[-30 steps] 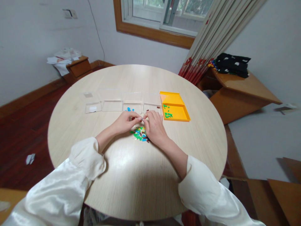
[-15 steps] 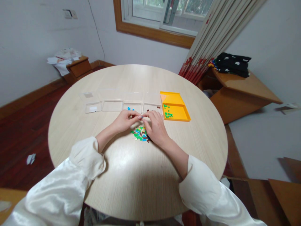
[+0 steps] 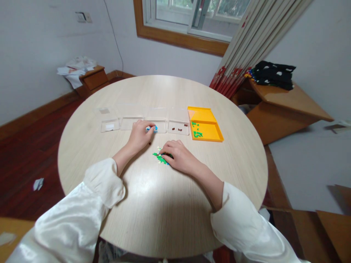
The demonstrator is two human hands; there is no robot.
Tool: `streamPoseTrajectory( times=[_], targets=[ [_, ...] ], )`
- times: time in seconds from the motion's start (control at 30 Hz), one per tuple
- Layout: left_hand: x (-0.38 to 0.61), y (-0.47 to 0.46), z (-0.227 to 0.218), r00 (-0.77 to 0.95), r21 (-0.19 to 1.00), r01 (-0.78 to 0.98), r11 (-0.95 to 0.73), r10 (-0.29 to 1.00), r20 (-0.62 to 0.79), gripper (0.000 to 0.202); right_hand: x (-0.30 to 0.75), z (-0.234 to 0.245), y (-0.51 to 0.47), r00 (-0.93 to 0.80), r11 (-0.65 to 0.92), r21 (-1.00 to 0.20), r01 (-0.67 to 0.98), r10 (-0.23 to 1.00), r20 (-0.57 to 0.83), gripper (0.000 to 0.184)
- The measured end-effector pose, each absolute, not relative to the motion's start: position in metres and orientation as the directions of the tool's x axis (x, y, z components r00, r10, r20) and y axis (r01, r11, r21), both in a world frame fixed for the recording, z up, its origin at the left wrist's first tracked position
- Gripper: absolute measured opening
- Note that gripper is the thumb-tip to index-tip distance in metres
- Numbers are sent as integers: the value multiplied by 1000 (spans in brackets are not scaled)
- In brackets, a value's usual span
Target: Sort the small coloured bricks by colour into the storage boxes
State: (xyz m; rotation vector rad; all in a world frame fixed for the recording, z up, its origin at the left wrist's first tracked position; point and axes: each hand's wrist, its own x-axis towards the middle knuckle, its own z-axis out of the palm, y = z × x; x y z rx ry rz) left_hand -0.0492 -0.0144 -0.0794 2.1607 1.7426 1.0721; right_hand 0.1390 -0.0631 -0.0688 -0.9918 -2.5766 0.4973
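Observation:
My left hand [image 3: 139, 136] reaches over the front of a clear plastic box [image 3: 161, 129]. Its thumb and forefinger come together around a small blue brick [image 3: 148, 128], and more blue bricks [image 3: 155, 128] show right beside the fingertips. My right hand [image 3: 181, 156] bends down over a pile of tiny mixed bricks [image 3: 161, 159], mostly green with some white and blue. Its thumb and fingers close in on the pile and cover part of it; what they pinch is hidden. A small dark brick [image 3: 150, 143] lies on the table below my left hand.
More open clear boxes stand in the row: one with brown bricks [image 3: 179, 129], one [image 3: 126, 123] partly behind my left hand, and one with a white label [image 3: 109, 126]. An open yellow case [image 3: 210, 136] with green bricks sits at the right. All are on a round wooden table [image 3: 153, 212].
My hands, which met above the pile holding a small piece, have parted. My left hand moved left and forward to the blue bricks' box; my right came down onto the pile.

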Motion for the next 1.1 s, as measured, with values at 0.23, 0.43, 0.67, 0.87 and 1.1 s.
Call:
streamPoseTrajectory(
  times=[0.23,0.43,0.67,0.87,1.1],
  targets=[
    [-49,-12,-85,106,500,804,-322,905,412,15,137,-70,-64,-673,658,-471,588,720,166,9],
    [-48,-11,-88,140,497,789,-361,894,427,17,135,-69,-64,-651,628,-500,596,743,157,10],
    [-47,-15,-86,153,511,783,-355,905,396,17,136,-67,-66,-662,638,-445,628,739,125,11],
    [-45,-19,-83,150,510,783,-356,904,401,17,136,-70,-67,-671,651,-433,623,730,132,11],
    [-43,-26,-76,183,528,736,-423,876,446,16,138,-71,-60,-579,598,-499,628,787,214,11]
  ],
)
